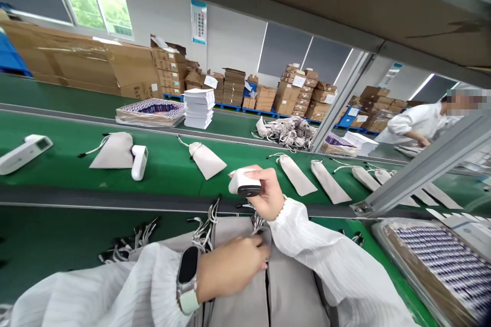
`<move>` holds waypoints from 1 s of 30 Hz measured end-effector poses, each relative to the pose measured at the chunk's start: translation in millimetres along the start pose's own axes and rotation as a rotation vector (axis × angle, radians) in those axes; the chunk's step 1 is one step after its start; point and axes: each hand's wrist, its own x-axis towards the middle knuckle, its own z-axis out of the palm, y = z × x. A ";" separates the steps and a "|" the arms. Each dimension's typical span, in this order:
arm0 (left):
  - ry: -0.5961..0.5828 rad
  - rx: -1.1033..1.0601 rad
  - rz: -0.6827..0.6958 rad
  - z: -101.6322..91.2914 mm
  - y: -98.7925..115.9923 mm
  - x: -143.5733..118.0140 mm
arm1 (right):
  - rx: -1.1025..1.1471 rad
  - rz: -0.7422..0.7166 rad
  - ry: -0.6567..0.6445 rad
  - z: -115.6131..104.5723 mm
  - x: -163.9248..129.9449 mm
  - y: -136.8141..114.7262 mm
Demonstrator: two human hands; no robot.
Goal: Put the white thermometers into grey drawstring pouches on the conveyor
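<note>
A white handheld infrared thermometer (245,180) with a dark end is gripped in my right hand (270,191), raised over the near edge of the green conveyor belt. Below it, my left hand (240,265), a smart band on its wrist, has its fingers curled at the mouth of a light grey drawstring pouch (240,306). This pouch lies among several others in front of me, their cords and dark cord ends bunched at the top. On the belt, another thermometer (139,162) rests against a filled pouch (115,150), and a third thermometer (26,153) lies farther left.
Several pouches (297,174) lie spaced along the belt to the right. Behind it are a box of batteries (151,112), a paper stack (198,107) and a pouch heap (291,130). A battery tray (441,260) sits at right, near a metal post (341,99). A co-worker (416,120) stands beyond.
</note>
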 end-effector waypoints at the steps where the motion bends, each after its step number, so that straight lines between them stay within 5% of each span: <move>1: -0.005 0.000 0.003 0.0 0.2 -0.6 | -0.010 0.031 0.001 2.1 -4.6 5.4; 8: 0.017 -0.033 0.025 -5.2 -2.8 0.5 | 0.105 0.059 0.100 0.5 0.5 -7.6; 14: 0.172 -0.221 0.002 -50.5 -4.6 -9.6 | 0.299 0.235 0.394 -21.3 23.3 -25.5; 22: 0.217 -0.265 -0.117 -66.6 -6.6 -11.8 | 0.169 0.128 0.572 -52.9 31.7 -32.1; 25: 0.137 -0.237 -0.103 -61.7 -6.0 -10.6 | 0.106 0.052 0.466 -35.6 18.1 -22.7; 30: 0.037 -0.114 -0.068 -47.6 -11.5 -18.9 | -0.094 -0.067 -0.044 -1.8 -8.8 1.8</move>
